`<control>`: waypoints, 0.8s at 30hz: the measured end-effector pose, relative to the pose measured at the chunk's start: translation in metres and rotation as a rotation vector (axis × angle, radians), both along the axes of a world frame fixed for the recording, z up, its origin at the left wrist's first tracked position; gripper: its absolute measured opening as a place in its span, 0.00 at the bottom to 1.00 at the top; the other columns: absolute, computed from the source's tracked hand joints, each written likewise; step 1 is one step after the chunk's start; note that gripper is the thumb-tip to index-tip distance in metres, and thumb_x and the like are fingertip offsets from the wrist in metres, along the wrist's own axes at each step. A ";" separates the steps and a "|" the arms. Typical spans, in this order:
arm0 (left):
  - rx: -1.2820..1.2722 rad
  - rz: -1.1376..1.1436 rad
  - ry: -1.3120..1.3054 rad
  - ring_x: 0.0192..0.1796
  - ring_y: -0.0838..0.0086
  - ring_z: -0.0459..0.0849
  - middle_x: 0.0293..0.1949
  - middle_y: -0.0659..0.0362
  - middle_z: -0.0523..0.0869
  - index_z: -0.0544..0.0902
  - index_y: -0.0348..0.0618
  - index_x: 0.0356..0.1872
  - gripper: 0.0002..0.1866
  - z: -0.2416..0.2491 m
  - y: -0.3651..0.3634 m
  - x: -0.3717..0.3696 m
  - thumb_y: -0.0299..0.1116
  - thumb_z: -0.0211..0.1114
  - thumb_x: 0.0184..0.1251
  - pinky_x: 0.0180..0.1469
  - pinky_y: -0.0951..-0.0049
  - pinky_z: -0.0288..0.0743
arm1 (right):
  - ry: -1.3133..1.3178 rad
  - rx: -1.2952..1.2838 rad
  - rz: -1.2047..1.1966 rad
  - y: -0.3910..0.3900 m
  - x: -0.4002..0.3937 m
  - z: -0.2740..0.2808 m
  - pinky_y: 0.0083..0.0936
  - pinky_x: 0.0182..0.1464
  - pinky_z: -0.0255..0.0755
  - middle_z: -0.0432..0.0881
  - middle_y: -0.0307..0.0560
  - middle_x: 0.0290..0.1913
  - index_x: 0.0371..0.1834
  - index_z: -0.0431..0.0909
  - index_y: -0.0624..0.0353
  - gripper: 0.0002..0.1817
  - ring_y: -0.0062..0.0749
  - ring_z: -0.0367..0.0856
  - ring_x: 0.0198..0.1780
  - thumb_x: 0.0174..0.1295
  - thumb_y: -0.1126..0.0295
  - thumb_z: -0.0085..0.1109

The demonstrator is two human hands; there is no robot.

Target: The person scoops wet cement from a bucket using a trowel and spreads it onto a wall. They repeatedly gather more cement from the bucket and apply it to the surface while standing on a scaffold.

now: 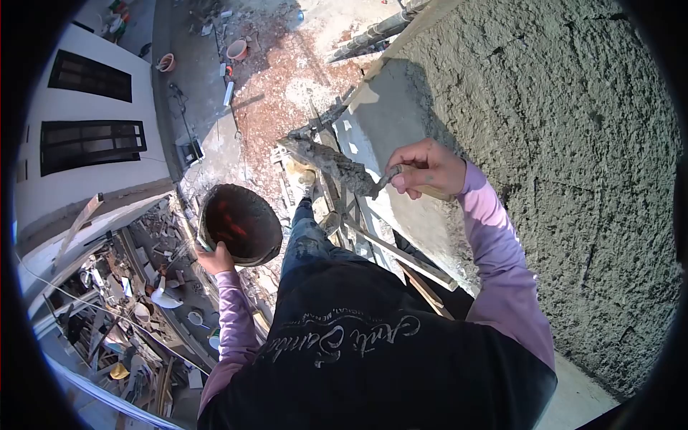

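Observation:
My left hand [217, 259] grips the rim of a dark, cement-crusted bucket [247, 222], tilted so that its reddish inside shows. In my right hand [428, 170] is the handle of a trowel [333, 165], its long blade pointing left and coated with grey mortar. Right beside that hand rises a wall [559, 158] covered in rough, wet-looking grey mortar. A smoother, paler stretch of wall [390, 115] lies past the trowel. The trowel and the wall are apart.
Wooden planks [401, 254] and poles run below my legs, with the ground far beneath. Rubble and scrap wood [136, 308] fill the lower left. A white building [93, 122] with dark windows stands at left. Pink buckets [237, 49] sit on the ground at the top.

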State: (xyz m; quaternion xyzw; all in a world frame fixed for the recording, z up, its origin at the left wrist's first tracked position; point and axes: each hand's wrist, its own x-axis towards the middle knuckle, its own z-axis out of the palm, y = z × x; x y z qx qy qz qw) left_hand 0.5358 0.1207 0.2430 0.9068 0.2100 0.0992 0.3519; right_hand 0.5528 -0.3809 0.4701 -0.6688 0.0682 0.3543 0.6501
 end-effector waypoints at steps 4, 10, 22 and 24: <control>0.019 0.005 0.086 0.31 0.50 0.82 0.31 0.44 0.84 0.77 0.29 0.38 0.18 -0.005 0.002 0.023 0.27 0.61 0.41 0.42 0.56 0.75 | 0.188 -0.021 -0.460 -0.141 0.012 -0.121 0.21 0.22 0.71 0.79 0.43 0.24 0.40 0.81 0.65 0.11 0.24 0.76 0.20 0.68 0.67 0.56; -0.025 -0.116 0.129 0.44 0.50 0.85 0.41 0.39 0.85 0.76 0.23 0.52 0.30 -0.028 -0.018 0.042 0.29 0.65 0.44 0.53 0.60 0.75 | 0.030 -0.689 -1.042 -0.090 -0.137 -0.037 0.18 0.21 0.62 0.76 0.38 0.22 0.39 0.77 0.63 0.12 0.18 0.69 0.18 0.69 0.63 0.57; -0.569 -0.887 0.024 0.48 0.71 0.85 0.44 0.54 0.87 0.80 0.36 0.54 0.27 0.084 -0.234 0.033 0.16 0.57 0.47 0.55 0.71 0.75 | 0.131 -0.479 -0.411 0.061 -0.173 -0.163 0.43 0.47 0.80 0.85 0.59 0.38 0.46 0.76 0.65 0.17 0.57 0.86 0.41 0.59 0.64 0.62; -0.529 -0.996 0.084 0.50 0.72 0.85 0.45 0.54 0.87 0.80 0.36 0.56 0.28 0.112 -0.246 0.010 0.17 0.57 0.47 0.57 0.71 0.75 | -0.128 -0.707 -0.317 0.073 -0.159 -0.196 0.44 0.45 0.81 0.84 0.61 0.40 0.49 0.77 0.66 0.19 0.54 0.87 0.42 0.56 0.66 0.62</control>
